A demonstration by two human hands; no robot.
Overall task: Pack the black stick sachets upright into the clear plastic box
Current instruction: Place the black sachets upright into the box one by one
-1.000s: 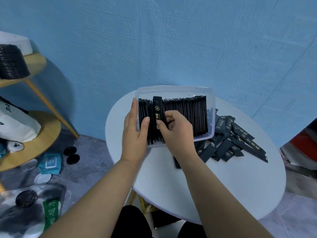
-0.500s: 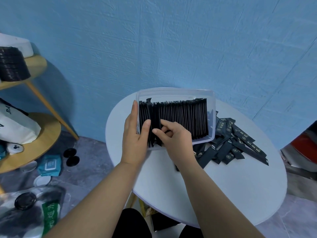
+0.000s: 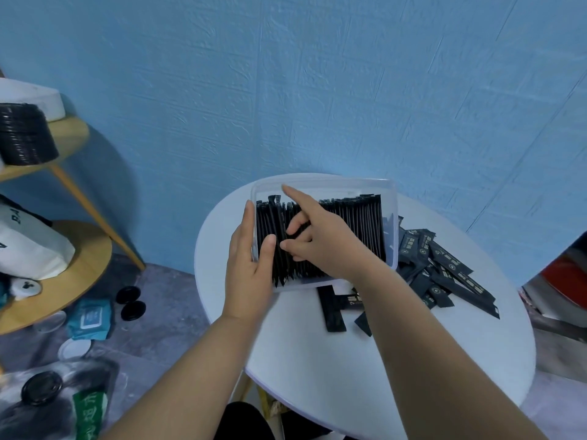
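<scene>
Clear rectangular plastic box (image 3: 324,185) sits on round white table (image 3: 349,360), far-left part. Black stick sachets (image 3: 359,223) stand upright inside in a dense row, filling most of its width. Loose black stick sachets (image 3: 444,271) lie flat in a heap on the table, just right of the box.

Left hand (image 3: 247,274): fingers straight, flat against the box's outer left wall; thumb lies inside on the leftmost sachets.

Right hand (image 3: 324,246): over the row, index finger extended toward the far rim, other fingers curled at the sachet tops. Cannot tell whether they pinch one.
</scene>
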